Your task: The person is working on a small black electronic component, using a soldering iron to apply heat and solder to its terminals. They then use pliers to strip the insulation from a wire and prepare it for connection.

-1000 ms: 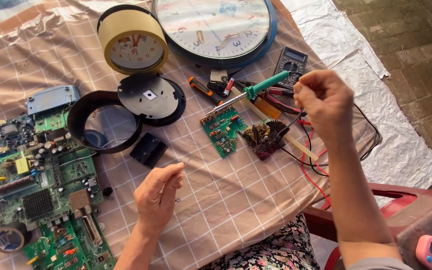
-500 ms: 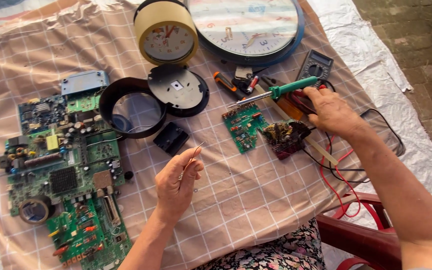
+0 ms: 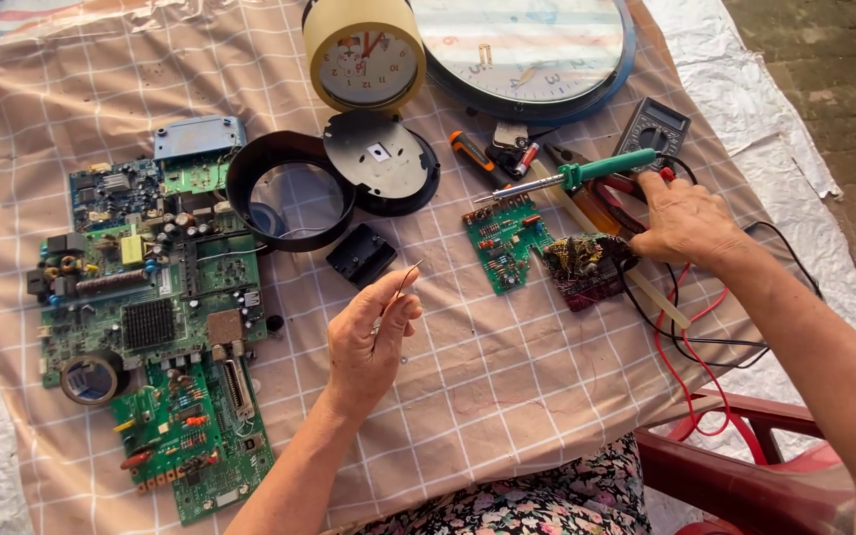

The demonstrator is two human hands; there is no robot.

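My left hand [image 3: 369,337] is over the checked cloth and pinches a thin wire [image 3: 406,277] that points up and away. My right hand [image 3: 686,223] rests palm down at the right, over red and black leads. Its fingers curl beside the rear end of a green-handled soldering iron [image 3: 601,168]. Whether it grips anything is hidden. The iron lies with its tip over a small green circuit board [image 3: 502,243]. A dark board [image 3: 587,269] with tangled parts lies just left of my right hand.
A large round clock [image 3: 527,50] and a small yellow clock [image 3: 364,50] lie at the far edge. Near them are a black ring [image 3: 289,193], a black back cover [image 3: 383,163], a multimeter [image 3: 651,129] and a screwdriver [image 3: 473,154]. Several large circuit boards [image 3: 151,287] fill the left. A red chair [image 3: 745,466] stands at right.
My right hand has come down from a raised position and the soldering iron now lies over the table. My left hand has lifted slightly with the wire.
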